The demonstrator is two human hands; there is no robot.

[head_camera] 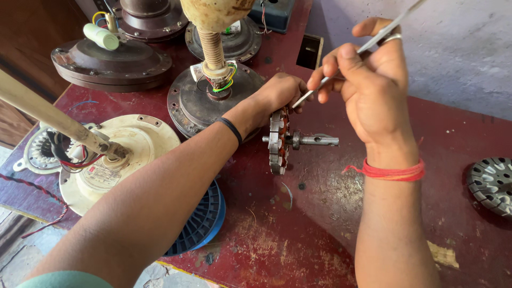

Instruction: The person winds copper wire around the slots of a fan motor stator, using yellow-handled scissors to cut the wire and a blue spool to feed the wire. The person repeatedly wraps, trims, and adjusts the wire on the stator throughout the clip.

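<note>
A slotted stator core (278, 141) on a steel shaft (314, 140) is stood on edge near the middle of the worn red tabletop (320, 224), its shaft pointing toward the right-hand edge. The core is gripped at its top by the left hand (280, 93), whose fingers are curled shut over the rim. A thin flat metal strip (368, 45) is pinched between thumb and fingers of the right hand (368, 88), which is closed around it; the strip's lower end is brought to the top of the core, just beside the left hand, though actual contact cannot be told. A ring is worn on the right hand and a red thread band (392, 172) on its wrist; a black band (230, 128) is seen on the left wrist.

Behind the left hand, toward the far edge, a dark fan motor housing (186, 104) with a ribbed cream rod (213, 50) and coloured wires is placed. A second dark housing (112, 64) lies at the far left corner. A cream motor cover (138, 138) with a tan rod (48, 114) sits at the left edge, partly hidden by the left forearm, and a blue spool (205, 218) is found beneath that forearm at the near edge. Another slotted core (492, 184) rests at the right edge.
</note>
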